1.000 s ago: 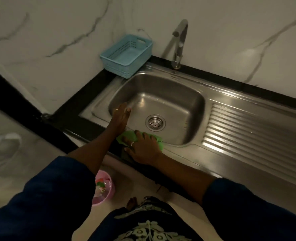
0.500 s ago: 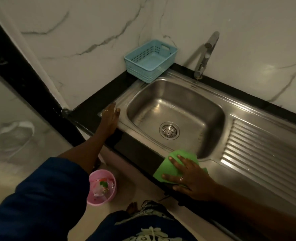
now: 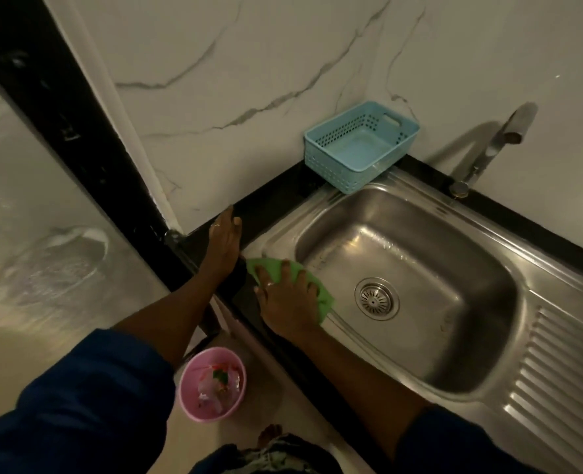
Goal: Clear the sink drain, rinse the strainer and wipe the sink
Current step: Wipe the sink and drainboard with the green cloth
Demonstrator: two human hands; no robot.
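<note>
**Person's clothing & hands**

Dark navy long sleeves on both arms, pushed up approx. to elbows; forearms bare below the cuffs. Fabric looks plain, no logo or print visible. Left hand (image 3: 224, 241) bare, w/ a thin light-coloured ring on one finger. Right hand (image 3: 288, 304) bare too, w/ a similar ring. No watch or bracelets seen. At bottom edge, lower garment is dark w/ a pale floral-type pattern, partly cut off. One bare foot's toes show just above it.

Steel sink (image 3: 481, 340); strainer (image 3: 376, 298) seated in drain; green cloth (image 3: 321, 295) on front-left rim.
</note>
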